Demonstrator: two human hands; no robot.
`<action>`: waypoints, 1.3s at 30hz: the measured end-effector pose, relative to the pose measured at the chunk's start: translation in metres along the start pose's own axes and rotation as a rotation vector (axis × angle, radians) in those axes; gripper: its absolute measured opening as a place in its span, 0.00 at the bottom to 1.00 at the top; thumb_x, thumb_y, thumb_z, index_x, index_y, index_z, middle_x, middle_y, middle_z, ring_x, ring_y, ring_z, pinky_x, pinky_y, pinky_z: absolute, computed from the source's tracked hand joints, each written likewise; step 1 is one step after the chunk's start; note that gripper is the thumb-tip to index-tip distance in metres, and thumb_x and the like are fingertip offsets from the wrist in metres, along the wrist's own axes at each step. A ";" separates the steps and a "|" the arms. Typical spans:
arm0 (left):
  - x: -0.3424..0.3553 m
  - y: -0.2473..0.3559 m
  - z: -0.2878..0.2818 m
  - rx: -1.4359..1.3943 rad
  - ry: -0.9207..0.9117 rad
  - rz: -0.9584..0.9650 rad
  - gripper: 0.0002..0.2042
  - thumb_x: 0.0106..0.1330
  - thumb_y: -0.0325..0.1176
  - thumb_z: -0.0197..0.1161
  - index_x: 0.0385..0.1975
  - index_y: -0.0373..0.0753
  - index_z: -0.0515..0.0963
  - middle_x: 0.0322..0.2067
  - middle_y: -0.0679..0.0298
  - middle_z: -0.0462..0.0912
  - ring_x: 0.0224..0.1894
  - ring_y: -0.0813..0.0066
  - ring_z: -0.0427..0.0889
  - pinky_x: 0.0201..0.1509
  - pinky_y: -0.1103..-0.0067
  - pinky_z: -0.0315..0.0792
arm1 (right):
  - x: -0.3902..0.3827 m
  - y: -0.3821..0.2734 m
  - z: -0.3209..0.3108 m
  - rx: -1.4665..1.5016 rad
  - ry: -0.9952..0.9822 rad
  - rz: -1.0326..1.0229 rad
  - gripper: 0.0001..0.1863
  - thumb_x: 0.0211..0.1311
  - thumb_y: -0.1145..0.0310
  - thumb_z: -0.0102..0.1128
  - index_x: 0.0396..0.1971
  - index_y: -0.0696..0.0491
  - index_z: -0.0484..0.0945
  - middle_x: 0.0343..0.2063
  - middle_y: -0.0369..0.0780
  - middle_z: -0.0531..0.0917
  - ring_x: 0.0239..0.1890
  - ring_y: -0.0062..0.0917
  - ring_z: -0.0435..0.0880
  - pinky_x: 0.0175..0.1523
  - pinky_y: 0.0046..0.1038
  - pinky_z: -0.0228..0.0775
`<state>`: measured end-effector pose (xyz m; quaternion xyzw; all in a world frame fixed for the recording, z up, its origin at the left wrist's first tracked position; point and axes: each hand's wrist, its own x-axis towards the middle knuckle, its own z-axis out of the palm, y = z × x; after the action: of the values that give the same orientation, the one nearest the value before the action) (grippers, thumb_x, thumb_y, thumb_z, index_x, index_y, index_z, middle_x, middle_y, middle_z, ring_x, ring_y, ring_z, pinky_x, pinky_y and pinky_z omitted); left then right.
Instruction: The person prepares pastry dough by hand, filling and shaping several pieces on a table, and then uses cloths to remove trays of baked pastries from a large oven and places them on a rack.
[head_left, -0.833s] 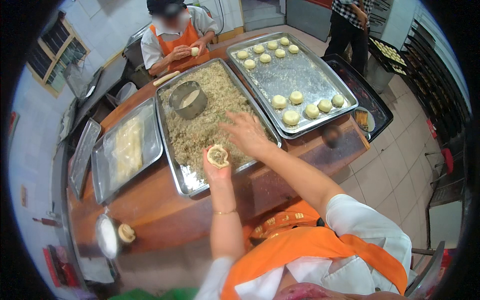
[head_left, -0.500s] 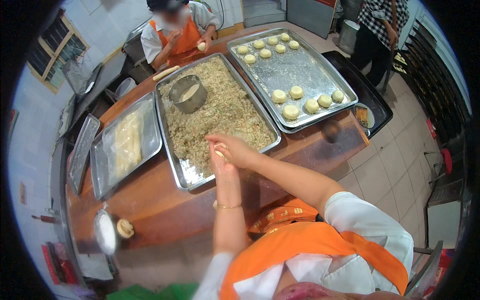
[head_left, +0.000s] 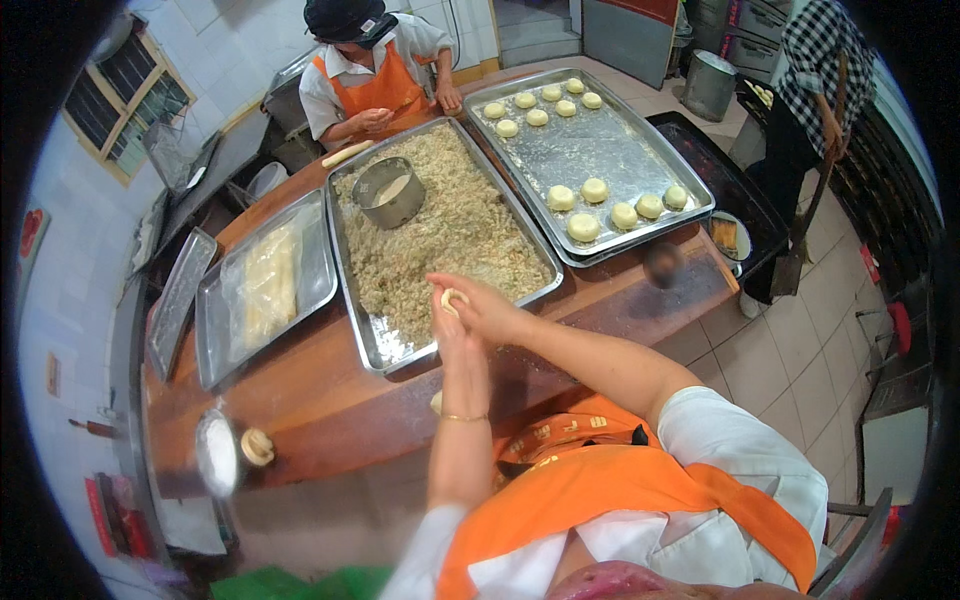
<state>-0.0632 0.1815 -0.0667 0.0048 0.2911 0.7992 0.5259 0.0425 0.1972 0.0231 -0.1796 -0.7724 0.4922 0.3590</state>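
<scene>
Fourteen buns (head_left: 595, 190) on silver tray (head_left: 600, 140), one dough piece (head_left: 453, 296) in wearer's two hands (head_left: 488, 312)

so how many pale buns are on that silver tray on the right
14: eight buns at the far end of the tray, six at its near end; none seem hidden.

Two hands are meeting in front of the person's body, the right hand (head_left: 488, 314) cupping close against the left hand (head_left: 445, 322), its fingers curling toward the left palm. The left forearm (head_left: 459, 455) is running almost straight away from the body, its wrist (head_left: 464, 375) staying roughly in line with the hand. The right forearm (head_left: 595, 358) is slanting in from the right, crossing toward the left, while both sets of fingertips are clustering near each other.
</scene>
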 end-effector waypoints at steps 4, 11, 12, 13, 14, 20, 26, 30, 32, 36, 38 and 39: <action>-0.076 0.042 0.086 -0.023 -0.233 -0.102 0.16 0.75 0.45 0.48 0.51 0.41 0.72 0.41 0.65 0.79 0.41 0.77 0.82 0.38 0.79 0.82 | 0.014 -0.040 -0.040 0.531 -0.067 0.364 0.30 0.62 0.73 0.50 0.66 0.50 0.61 0.61 0.44 0.71 0.59 0.32 0.73 0.62 0.31 0.66; -0.108 0.033 0.081 0.222 -0.042 0.074 0.17 0.75 0.46 0.46 0.53 0.43 0.72 0.41 0.69 0.79 0.35 0.82 0.81 0.27 0.85 0.77 | -0.012 -0.049 -0.022 0.426 -0.190 0.232 0.28 0.59 0.74 0.49 0.62 0.49 0.65 0.49 0.36 0.75 0.49 0.20 0.73 0.55 0.24 0.68; -0.104 0.031 0.081 0.232 -0.067 0.069 0.17 0.76 0.46 0.46 0.53 0.43 0.71 0.41 0.69 0.78 0.36 0.81 0.81 0.30 0.83 0.78 | -0.015 -0.048 -0.019 0.328 -0.181 0.206 0.28 0.58 0.74 0.48 0.61 0.50 0.66 0.49 0.36 0.75 0.50 0.19 0.73 0.55 0.24 0.67; -0.101 0.028 0.078 0.240 -0.087 0.059 0.17 0.76 0.46 0.45 0.54 0.43 0.71 0.42 0.68 0.78 0.38 0.79 0.81 0.33 0.82 0.79 | -0.016 -0.042 -0.021 0.394 -0.204 0.187 0.27 0.56 0.75 0.49 0.59 0.51 0.67 0.49 0.35 0.74 0.53 0.20 0.71 0.58 0.25 0.66; -0.100 0.027 0.070 0.246 -0.099 0.054 0.17 0.76 0.46 0.45 0.54 0.43 0.71 0.42 0.68 0.78 0.39 0.78 0.81 0.36 0.80 0.79 | -0.016 -0.051 -0.029 0.530 -0.288 0.251 0.29 0.56 0.75 0.49 0.62 0.51 0.65 0.50 0.35 0.73 0.55 0.22 0.70 0.61 0.26 0.64; -0.124 0.041 0.067 -0.059 -0.431 -0.076 0.20 0.76 0.48 0.42 0.56 0.42 0.68 0.47 0.65 0.77 0.48 0.72 0.79 0.49 0.73 0.78 | -0.025 -0.076 -0.053 -0.179 -0.357 -0.125 0.43 0.52 0.55 0.69 0.65 0.53 0.59 0.66 0.43 0.63 0.68 0.36 0.61 0.70 0.36 0.54; -0.159 0.037 0.088 0.042 -0.413 0.015 0.19 0.75 0.48 0.45 0.57 0.42 0.67 0.49 0.67 0.75 0.52 0.74 0.77 0.56 0.75 0.75 | -0.032 -0.095 -0.037 -0.332 -0.139 -0.361 0.38 0.54 0.51 0.67 0.62 0.52 0.66 0.57 0.43 0.75 0.62 0.40 0.70 0.66 0.38 0.60; -0.155 0.032 0.074 0.133 -0.402 0.038 0.18 0.75 0.48 0.46 0.54 0.43 0.67 0.47 0.69 0.76 0.48 0.79 0.78 0.47 0.80 0.76 | -0.043 -0.097 -0.019 -0.260 0.020 -0.226 0.33 0.59 0.49 0.63 0.59 0.54 0.70 0.50 0.45 0.80 0.55 0.36 0.77 0.59 0.36 0.67; -0.162 0.035 0.073 0.079 -0.444 0.006 0.16 0.75 0.47 0.46 0.52 0.44 0.69 0.42 0.71 0.77 0.42 0.82 0.79 0.39 0.82 0.75 | -0.047 -0.093 -0.013 -0.119 0.022 -0.046 0.33 0.60 0.48 0.62 0.59 0.54 0.70 0.51 0.47 0.80 0.57 0.34 0.76 0.59 0.36 0.66; -0.190 0.046 0.084 0.152 -0.373 0.025 0.14 0.75 0.46 0.45 0.48 0.45 0.71 0.32 0.74 0.77 0.30 0.86 0.76 0.27 0.85 0.69 | -0.043 -0.110 -0.014 -0.017 -0.003 -0.163 0.32 0.62 0.56 0.61 0.63 0.53 0.65 0.53 0.45 0.80 0.56 0.35 0.77 0.61 0.34 0.65; -0.189 0.050 0.077 0.277 -0.438 0.058 0.17 0.74 0.50 0.47 0.46 0.43 0.72 0.29 0.75 0.74 0.25 0.89 0.72 0.22 0.88 0.64 | -0.046 -0.121 -0.012 0.006 -0.062 -0.227 0.33 0.61 0.57 0.62 0.64 0.54 0.64 0.52 0.44 0.81 0.56 0.33 0.77 0.60 0.32 0.66; -0.186 0.047 0.073 0.295 -0.433 0.082 0.18 0.73 0.52 0.48 0.46 0.43 0.72 0.29 0.75 0.74 0.24 0.90 0.71 0.20 0.89 0.63 | -0.048 -0.122 -0.012 0.009 -0.122 -0.167 0.33 0.61 0.57 0.63 0.63 0.54 0.64 0.50 0.43 0.82 0.55 0.33 0.78 0.60 0.32 0.67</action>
<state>0.0037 0.0458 0.0717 0.2642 0.2845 0.7490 0.5369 0.0931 0.1190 0.1161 -0.0826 -0.8028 0.4740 0.3521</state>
